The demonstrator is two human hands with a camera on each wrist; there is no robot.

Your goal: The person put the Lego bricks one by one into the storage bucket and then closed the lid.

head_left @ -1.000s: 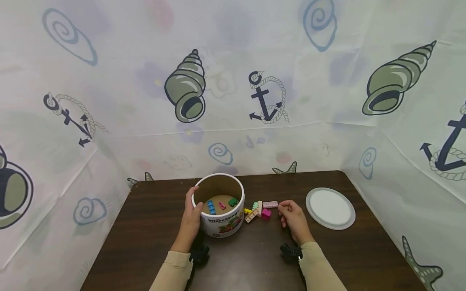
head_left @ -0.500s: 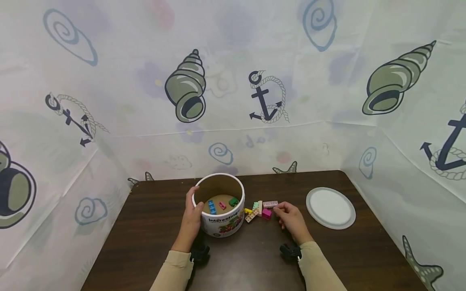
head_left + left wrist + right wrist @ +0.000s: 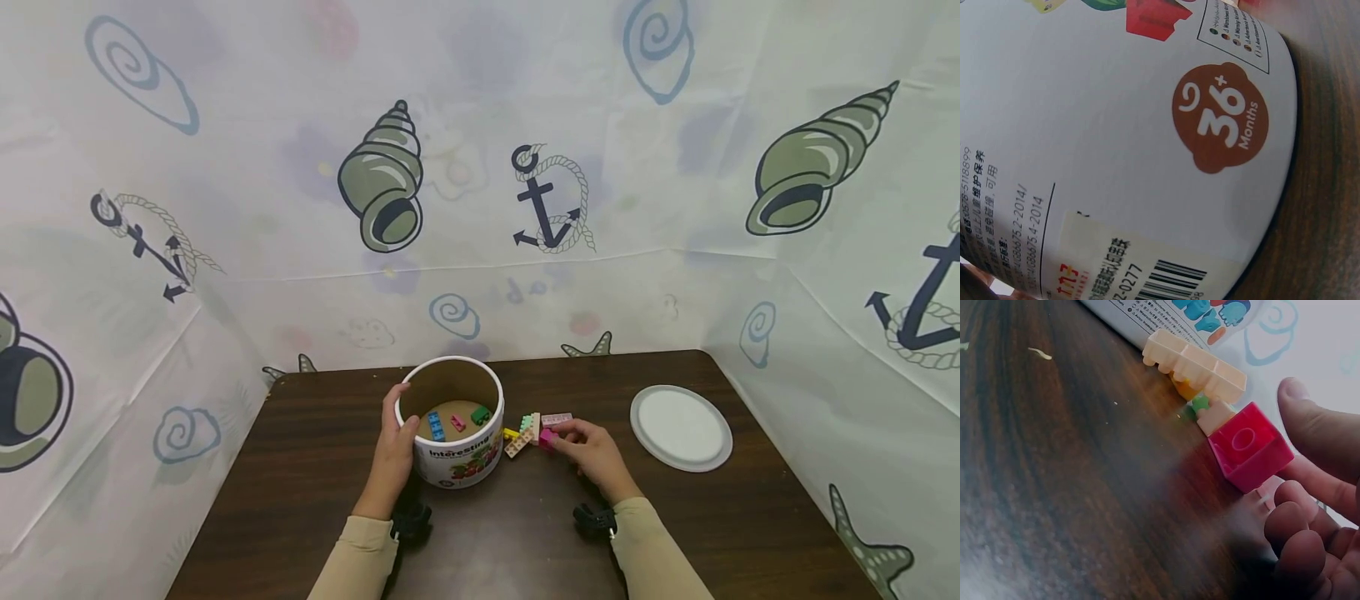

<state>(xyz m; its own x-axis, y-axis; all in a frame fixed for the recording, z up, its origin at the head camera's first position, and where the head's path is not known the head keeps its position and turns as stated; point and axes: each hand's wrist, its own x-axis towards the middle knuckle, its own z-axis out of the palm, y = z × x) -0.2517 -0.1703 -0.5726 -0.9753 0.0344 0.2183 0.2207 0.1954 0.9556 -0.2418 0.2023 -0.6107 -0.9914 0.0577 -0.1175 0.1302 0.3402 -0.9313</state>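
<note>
My left hand (image 3: 393,450) grips the left side of a white printed bucket (image 3: 452,473) at its rim. In the left wrist view the bucket's wall (image 3: 1116,125) fills most of the frame. Inside it lie a blue brick (image 3: 436,427), a small pink brick (image 3: 457,423) and a green brick (image 3: 481,416). My right hand (image 3: 600,458) is at a magenta brick (image 3: 1250,447) on the table, thumb spread to one side and a finger behind it. Beside it lie a light pink brick (image 3: 557,419), a peach brick (image 3: 1194,365), a yellow brick (image 3: 511,434) and a pale green one (image 3: 526,422).
A round white lid or plate (image 3: 681,429) lies to the right of my right hand on the dark wooden table (image 3: 315,467). Patterned cloth walls (image 3: 480,308) close in the table's back and sides. The loose bricks lie right against the bucket's right side.
My right hand has moved left, from the end of the light pink brick to the magenta brick. The left hand and the bucket stay in place.
</note>
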